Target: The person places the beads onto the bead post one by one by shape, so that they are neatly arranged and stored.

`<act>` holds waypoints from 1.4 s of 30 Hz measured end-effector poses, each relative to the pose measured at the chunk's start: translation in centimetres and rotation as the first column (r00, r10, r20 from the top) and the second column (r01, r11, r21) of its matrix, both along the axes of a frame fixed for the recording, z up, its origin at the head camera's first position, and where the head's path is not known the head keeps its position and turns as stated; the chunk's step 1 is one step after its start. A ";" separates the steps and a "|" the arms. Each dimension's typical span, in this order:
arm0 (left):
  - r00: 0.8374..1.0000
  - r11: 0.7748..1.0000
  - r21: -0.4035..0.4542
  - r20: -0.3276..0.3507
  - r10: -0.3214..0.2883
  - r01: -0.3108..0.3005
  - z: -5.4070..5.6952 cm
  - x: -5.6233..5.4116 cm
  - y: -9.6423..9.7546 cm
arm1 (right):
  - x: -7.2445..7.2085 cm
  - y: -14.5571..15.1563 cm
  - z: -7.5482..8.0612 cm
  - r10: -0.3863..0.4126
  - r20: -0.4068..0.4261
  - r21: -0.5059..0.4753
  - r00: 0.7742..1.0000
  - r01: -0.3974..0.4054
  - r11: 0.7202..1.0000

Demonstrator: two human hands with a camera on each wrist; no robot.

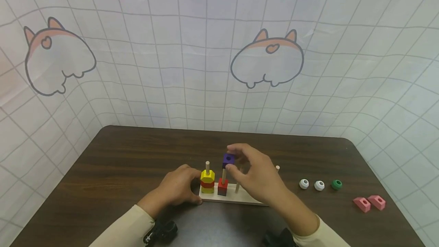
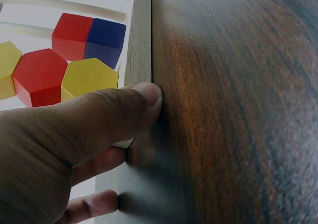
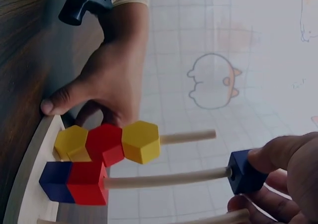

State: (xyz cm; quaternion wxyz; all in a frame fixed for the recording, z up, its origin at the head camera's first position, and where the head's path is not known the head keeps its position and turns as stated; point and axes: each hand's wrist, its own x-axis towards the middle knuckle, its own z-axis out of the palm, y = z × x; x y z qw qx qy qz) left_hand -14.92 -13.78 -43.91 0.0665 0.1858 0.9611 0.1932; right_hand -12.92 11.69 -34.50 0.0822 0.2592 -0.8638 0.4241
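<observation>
My right hand [image 1: 258, 172] pinches a dark blue cube [image 3: 244, 172] with a hole, between thumb and fingers. The cube sits at the tip of the second peg [image 3: 169, 178] of a wooden peg board [image 1: 236, 199]. Lower on that peg are a red cube [image 3: 87, 183] and another blue cube [image 2: 105, 39] beneath it. The left-end peg carries a yellow hexagonal block [image 1: 207, 177], a red one [image 2: 40, 75] and a lower yellow one [image 2: 89, 77]. My left hand [image 1: 180, 186] grips the board's left end, its thumb on the front edge.
Right of the board on the dark table [image 1: 137, 151] lie two white beads [image 1: 303, 183], a green bead [image 1: 337, 184] and two pink slanted blocks [image 1: 377, 202]. Further pegs of the board stand partly behind my right hand. A white gridded cloth [image 1: 192, 68] surrounds the table.
</observation>
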 end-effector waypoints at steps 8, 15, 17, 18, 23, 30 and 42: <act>1.000 1.000 -0.001 -0.003 -0.002 0.002 0.1 0.0 0.0 | 0.4 -1.0 0.1 -0.060 0.040 0.016 0.997 0.059 0.998; 1.000 1.000 0.002 0.000 -0.003 0.003 0.0 -0.1 0.0 | 0.4 -1.3 -1.0 -0.052 0.069 0.020 0.996 0.051 0.999; 1.000 1.000 0.002 0.004 -0.002 0.002 0.0 -0.1 0.0 | 0.5 -1.3 -1.5 -0.050 0.073 0.021 0.996 0.049 0.999; 1.000 1.000 0.003 0.005 -0.001 0.001 0.0 -0.1 0.0 | 0.5 -1.3 -1.8 -0.050 0.074 0.020 0.996 0.048 0.999; 1.000 1.000 -0.002 0.008 0.005 -0.005 0.0 0.0 0.1 | 0.4 -1.2 -3.1 -0.052 0.088 0.001 0.995 0.052 0.999; 1.000 1.000 0.008 0.002 0.006 -0.006 -0.1 0.0 0.0 | 0.6 -1.2 -4.7 -0.084 0.133 -0.033 0.987 0.089 0.995; 1.000 1.000 0.025 -0.018 -0.009 0.009 -0.1 0.0 -0.2 | 0.6 -1.2 -7.3 -0.058 0.186 -0.025 0.981 0.064 0.998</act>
